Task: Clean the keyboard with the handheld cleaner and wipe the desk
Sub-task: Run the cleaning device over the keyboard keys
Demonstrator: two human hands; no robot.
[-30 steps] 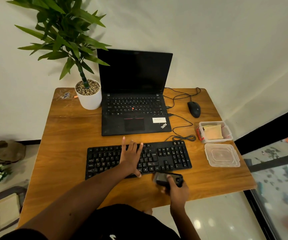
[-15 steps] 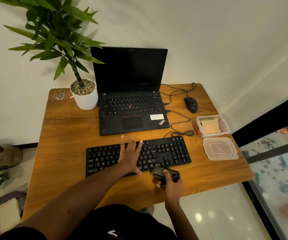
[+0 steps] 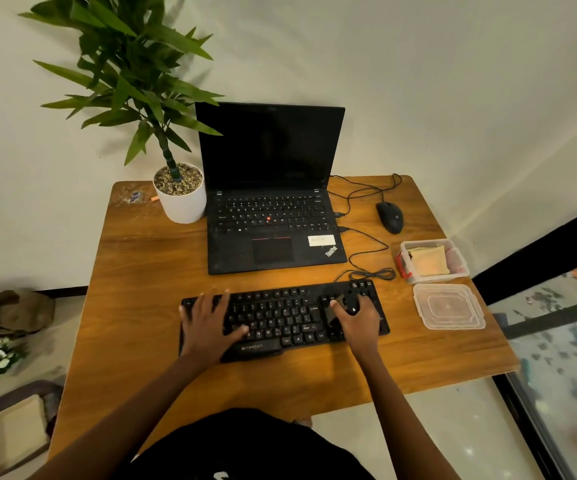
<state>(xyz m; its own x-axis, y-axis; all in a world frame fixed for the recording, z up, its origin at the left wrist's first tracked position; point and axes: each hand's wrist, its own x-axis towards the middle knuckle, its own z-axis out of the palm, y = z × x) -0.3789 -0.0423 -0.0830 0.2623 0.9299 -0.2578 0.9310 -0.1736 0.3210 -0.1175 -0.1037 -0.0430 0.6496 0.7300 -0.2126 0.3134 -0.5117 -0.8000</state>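
A black keyboard [image 3: 280, 315] lies across the middle of the wooden desk [image 3: 134, 292]. My left hand [image 3: 207, 323] rests flat on the keyboard's left end, fingers spread, holding nothing. Over the keyboard's right end, my right hand [image 3: 360, 323] grips the small black handheld cleaner [image 3: 344, 304], which sits on the keys near the number pad. A folded yellow cloth [image 3: 429, 261] lies in an open clear container [image 3: 460, 268] at the desk's right side.
An open black laptop [image 3: 273, 216] stands behind the keyboard, with a potted plant [image 3: 179, 192] to its left. A black mouse [image 3: 390, 217] and loose cables [image 3: 370, 265] lie at the right. A clear lid [image 3: 448, 306] sits right of the keyboard. The desk edge is close on the right.
My right hand carried the cleaner from the desk's front edge up onto the keyboard's right end. My left hand slid from the keyboard's middle to its left end.
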